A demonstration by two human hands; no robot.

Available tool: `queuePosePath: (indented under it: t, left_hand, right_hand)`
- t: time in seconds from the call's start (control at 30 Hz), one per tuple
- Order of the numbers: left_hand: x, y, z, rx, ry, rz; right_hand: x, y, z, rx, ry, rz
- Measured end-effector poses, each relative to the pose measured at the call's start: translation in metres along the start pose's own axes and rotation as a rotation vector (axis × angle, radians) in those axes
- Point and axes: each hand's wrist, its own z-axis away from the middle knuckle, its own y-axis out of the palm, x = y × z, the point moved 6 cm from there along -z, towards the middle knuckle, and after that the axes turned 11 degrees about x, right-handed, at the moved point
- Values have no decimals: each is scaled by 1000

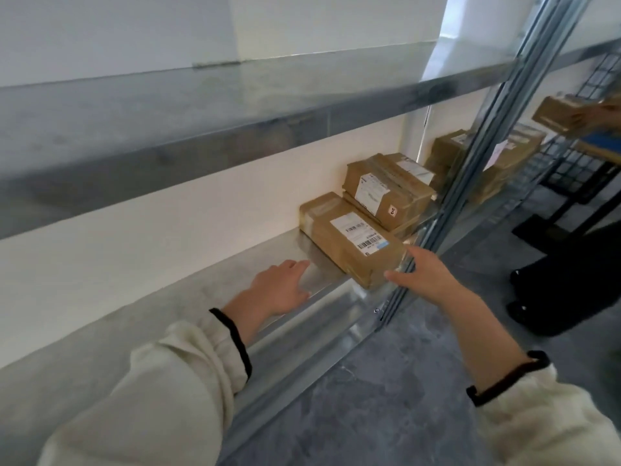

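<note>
A long brown cardboard parcel [349, 243] with a white shipping label lies on the metal shelf [168, 317], its near end at the shelf's front edge. My right hand [423, 274] touches that near end with straight fingers and thumb spread. My left hand [282, 287] rests flat on the shelf just left of the parcel, fingers straight, apart from it. Behind the parcel a second taped parcel [389, 190] sits on top of another against the wall.
An upper metal shelf [201, 105] runs overhead. A metal upright post [470, 183] stands right of the parcels, with more parcels [504, 159] beyond it. At far right another person's hand holds a parcel [557, 116], their dark shoes [537, 297] on the grey floor.
</note>
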Motion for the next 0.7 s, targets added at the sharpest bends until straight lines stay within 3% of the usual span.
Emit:
queuePosePath:
  t: [0.2, 0.4, 0.7]
  left_hand:
    - [-47, -5, -76, -2, -135, -24]
    - [-43, -18, -126, 5, -255, -109]
    - [-17, -27, -145, -56, -284, -79]
  right_hand:
    - [-27, -3, -80, 79, 106, 100]
    - [-31, 23, -110, 129, 136, 214]
    - [-38, 11, -112, 110, 10, 187]
